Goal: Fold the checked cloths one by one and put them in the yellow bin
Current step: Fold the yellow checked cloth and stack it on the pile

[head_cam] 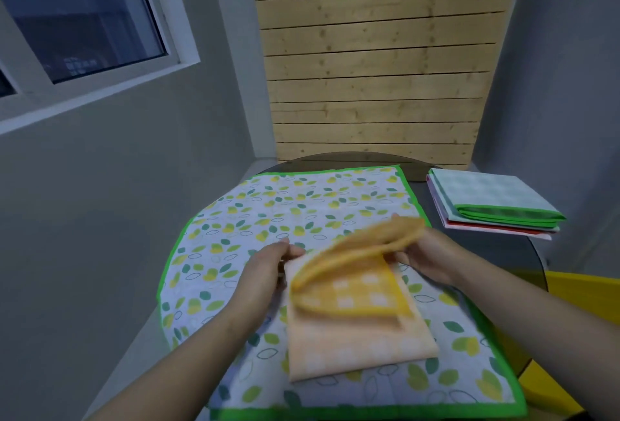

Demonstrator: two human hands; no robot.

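A yellow and orange checked cloth (360, 330) lies partly folded on the leaf-printed mat (268, 216). Its far half is lifted and curled over toward me, blurred by motion. My left hand (265, 266) holds the cloth's far left corner just above the mat. My right hand (426, 252) pinches the raised far edge on the right. A stack of folded checked cloths (493, 202), green on top with red and white beneath, sits at the table's right. Part of the yellow bin (583, 293) shows at the right edge, below the table.
The round dark table (523, 249) stands in a corner, against a wooden slat wall (375, 68) with grey walls on both sides. A window (77, 14) is at the upper left. The mat's green border hangs over the table's near edge.
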